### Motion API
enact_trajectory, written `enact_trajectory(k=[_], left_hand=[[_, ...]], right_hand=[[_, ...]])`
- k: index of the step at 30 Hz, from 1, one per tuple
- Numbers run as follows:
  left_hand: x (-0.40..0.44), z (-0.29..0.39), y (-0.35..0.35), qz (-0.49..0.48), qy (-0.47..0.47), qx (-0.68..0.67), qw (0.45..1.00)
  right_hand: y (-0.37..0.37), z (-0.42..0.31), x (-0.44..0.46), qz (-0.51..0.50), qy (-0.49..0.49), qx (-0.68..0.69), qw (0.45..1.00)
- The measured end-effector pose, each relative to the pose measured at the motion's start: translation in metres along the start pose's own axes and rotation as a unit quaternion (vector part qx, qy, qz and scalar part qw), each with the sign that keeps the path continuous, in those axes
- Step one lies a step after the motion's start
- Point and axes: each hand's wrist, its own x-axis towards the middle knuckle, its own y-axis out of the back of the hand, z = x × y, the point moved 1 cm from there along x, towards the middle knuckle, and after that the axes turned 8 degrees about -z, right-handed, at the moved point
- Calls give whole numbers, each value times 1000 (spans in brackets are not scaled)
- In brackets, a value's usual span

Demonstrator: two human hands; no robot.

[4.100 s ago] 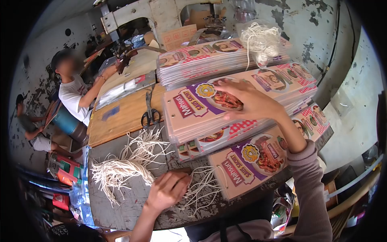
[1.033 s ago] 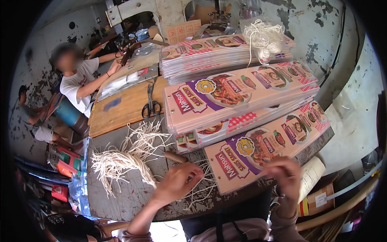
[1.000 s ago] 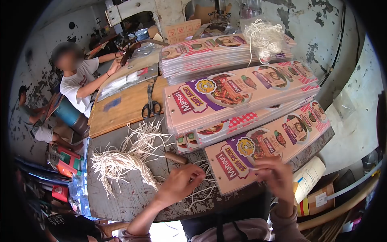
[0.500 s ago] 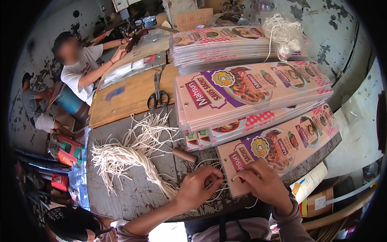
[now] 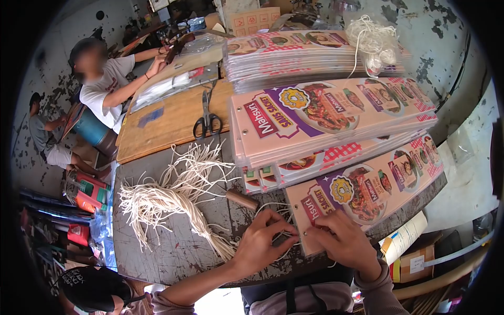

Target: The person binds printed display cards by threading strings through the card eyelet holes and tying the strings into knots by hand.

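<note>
My left hand [image 5: 266, 239] is at the left end of the nearest printed card [image 5: 362, 191], thumb and finger pinched round a thin white string. My right hand [image 5: 344, 242] rests over the card's lower left corner, fingers bent near an eyelet; what its fingertips hold is hidden. Loose strings lie under and beside my left hand. A thick bundle of white strings [image 5: 176, 207] spreads out to the left. Between bundle and card lies a short brown wooden rod [image 5: 242, 200]. Behind the card is a tall stack of similar cards [image 5: 325, 113].
Black scissors [image 5: 207, 116] lie on a wooden board [image 5: 173, 123]. A second card stack [image 5: 294, 58] stands at the back, with a bag of string [image 5: 374, 44] on it. A co-worker in a white shirt [image 5: 107, 84] works at the far left; other people are nearby. A paper roll [image 5: 403, 237] is at lower right.
Since a second ago, my right hand has moved left and down to the card's eyelet end, and both hands have drawn close together. The view has shifted slightly.
</note>
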Motion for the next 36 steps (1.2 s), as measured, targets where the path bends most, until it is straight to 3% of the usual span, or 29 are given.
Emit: enact_trajectory(k=[12, 21, 23, 30, 36], left_hand=[[-2, 4, -4, -5, 39, 38, 999], [-5, 8, -10, 22, 34, -4, 999], [-6, 11, -10, 3, 82, -53, 995], [-5, 9, -7, 13, 63, -72, 995], [-3, 9, 7, -45, 90, -40, 994]], right_hand=[[-7, 0, 5, -8, 9, 14, 1000], [-13, 3, 3, -10, -10, 65, 998], [-13, 3, 1, -14, -22, 77, 997], [-13, -1, 6, -26, -12, 87, 996], [-19, -2, 11, -34, 11, 91, 995]])
